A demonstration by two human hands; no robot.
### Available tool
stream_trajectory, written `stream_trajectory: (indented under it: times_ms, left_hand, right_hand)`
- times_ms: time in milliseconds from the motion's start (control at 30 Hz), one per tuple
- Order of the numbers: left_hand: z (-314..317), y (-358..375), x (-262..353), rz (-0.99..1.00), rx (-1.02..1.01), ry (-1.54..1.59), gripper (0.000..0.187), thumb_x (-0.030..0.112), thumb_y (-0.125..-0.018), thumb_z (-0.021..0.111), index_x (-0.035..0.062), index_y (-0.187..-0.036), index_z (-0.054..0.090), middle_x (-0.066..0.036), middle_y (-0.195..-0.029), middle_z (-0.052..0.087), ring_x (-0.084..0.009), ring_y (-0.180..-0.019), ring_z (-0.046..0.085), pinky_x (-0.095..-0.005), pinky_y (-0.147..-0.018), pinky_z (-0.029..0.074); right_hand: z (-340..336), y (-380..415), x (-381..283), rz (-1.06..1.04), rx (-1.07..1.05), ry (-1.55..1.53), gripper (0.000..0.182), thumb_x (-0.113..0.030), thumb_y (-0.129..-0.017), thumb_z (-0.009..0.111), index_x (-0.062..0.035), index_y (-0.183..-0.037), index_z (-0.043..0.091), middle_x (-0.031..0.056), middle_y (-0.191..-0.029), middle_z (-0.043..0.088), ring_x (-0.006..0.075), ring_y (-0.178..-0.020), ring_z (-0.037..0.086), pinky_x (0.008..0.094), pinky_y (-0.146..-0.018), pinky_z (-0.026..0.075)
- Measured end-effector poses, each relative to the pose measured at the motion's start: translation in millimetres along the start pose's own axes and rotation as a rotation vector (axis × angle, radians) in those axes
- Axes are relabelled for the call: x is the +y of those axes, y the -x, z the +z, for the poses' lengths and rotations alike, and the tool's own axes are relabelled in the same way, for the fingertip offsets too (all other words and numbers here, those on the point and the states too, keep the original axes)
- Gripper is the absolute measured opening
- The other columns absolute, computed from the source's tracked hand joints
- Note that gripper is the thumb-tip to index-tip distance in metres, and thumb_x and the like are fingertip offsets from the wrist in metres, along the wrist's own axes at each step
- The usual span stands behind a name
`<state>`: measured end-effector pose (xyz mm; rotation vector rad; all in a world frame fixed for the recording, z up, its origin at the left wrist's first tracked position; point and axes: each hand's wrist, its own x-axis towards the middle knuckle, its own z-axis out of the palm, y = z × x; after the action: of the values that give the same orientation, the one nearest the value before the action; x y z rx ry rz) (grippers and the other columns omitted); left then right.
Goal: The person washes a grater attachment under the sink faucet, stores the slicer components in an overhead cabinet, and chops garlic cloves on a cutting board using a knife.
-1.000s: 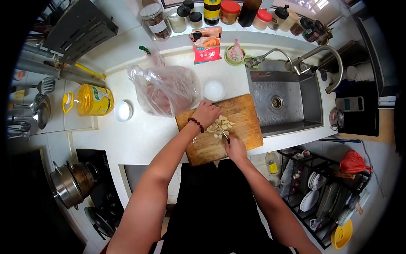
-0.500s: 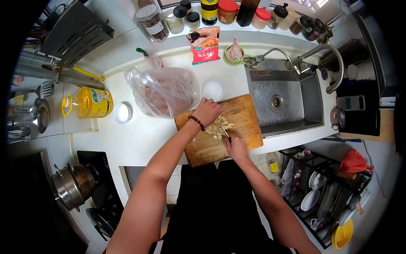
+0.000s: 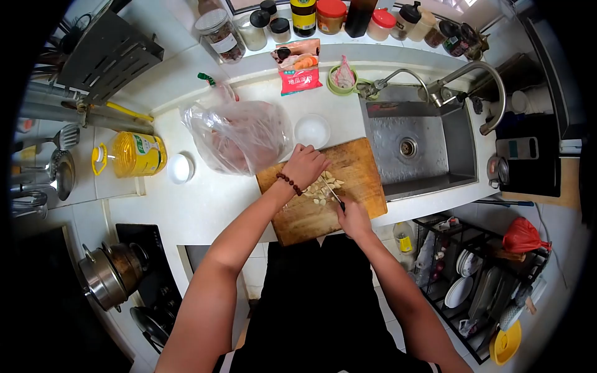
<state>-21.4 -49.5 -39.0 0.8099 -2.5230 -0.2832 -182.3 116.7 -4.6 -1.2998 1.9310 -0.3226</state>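
On the wooden cutting board (image 3: 360,165) lies a pile of pale chopped pieces, which look like garlic (image 3: 320,194). My right hand (image 3: 356,221) is closed round the dark handle of a knife (image 3: 333,191), its blade slanting up and left across the pieces. My left hand (image 3: 306,165), with a beaded bracelet at its wrist, is over the board's upper part, fingers curled down by the blade's tip. What lies under those fingertips is hidden. Just beyond it stands a small white bowl (image 3: 313,130). A clear plastic bag (image 3: 239,137) of pinkish contents touches the board's far left.
To the right is a steel sink (image 3: 457,146) with a tap (image 3: 491,68). An oil jug (image 3: 140,153) and another white bowl (image 3: 180,168) stand at left. A red packet (image 3: 300,74) leans on the back wall, below a ledge of jars (image 3: 280,30). Pots (image 3: 102,280) stand lower left.
My right hand has shifted slightly right and down with the knife, and the blade lies at a slightly different angle. My left hand has stayed almost in place. The whole view has shifted a little.
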Motion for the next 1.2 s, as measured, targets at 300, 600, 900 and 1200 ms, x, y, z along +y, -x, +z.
stream_trajectory:
  times_ms: [300,600,900,1200]
  left_hand:
    - [32.8,9.8,-10.3,-0.074,0.006,-0.052,0.031,0.029,-0.095,0.07,0.0113,-0.072,0.062,-0.004,-0.07,0.064,-0.0216,-0.079,0.059,-0.0385,-0.078,0.042]
    - [-7.6,-10.3,0.3,-0.081,0.027,-0.043,0.027,0.028,-0.094,0.071,0.0102,-0.074,0.065,-0.005,-0.071,0.065,-0.0229,-0.078,0.06,-0.0393,-0.078,0.042]
    - [33.5,5.8,-10.5,-0.181,0.095,-0.092,0.028,0.027,-0.098,0.067,0.008,-0.078,0.066,-0.006,-0.074,0.068,-0.0245,-0.082,0.06,-0.0408,-0.079,0.042]
    - [29.1,7.2,-6.7,-0.244,0.068,-0.114,0.03,0.028,-0.102,0.061,0.0077,-0.081,0.069,-0.006,-0.076,0.069,-0.0248,-0.085,0.062,-0.0419,-0.084,0.042]
  right_hand:
    - [12.8,-21.5,23.9,-0.048,-0.03,0.11,0.031,-0.017,-0.093,0.065,-0.0071,-0.121,0.07,0.0283,-0.091,0.071,0.0485,-0.087,0.068,0.0566,-0.081,0.054]
    - [-17.9,-22.3,4.1,-0.048,-0.039,0.036,0.024,-0.018,-0.093,0.065,-0.0091,-0.114,0.074,0.0289,-0.094,0.07,0.0481,-0.092,0.067,0.0556,-0.082,0.054]
    - [-24.9,-53.3,20.8,-0.103,-0.146,0.173,0.021,-0.022,-0.094,0.064,-0.0093,-0.108,0.073,0.0277,-0.095,0.07,0.048,-0.094,0.067,0.0563,-0.084,0.054]
    - [-27.7,-64.7,25.6,-0.146,-0.22,0.224,0.025,-0.025,-0.095,0.063,-0.0058,-0.108,0.073,0.0278,-0.096,0.071,0.0479,-0.094,0.067,0.0556,-0.085,0.054]
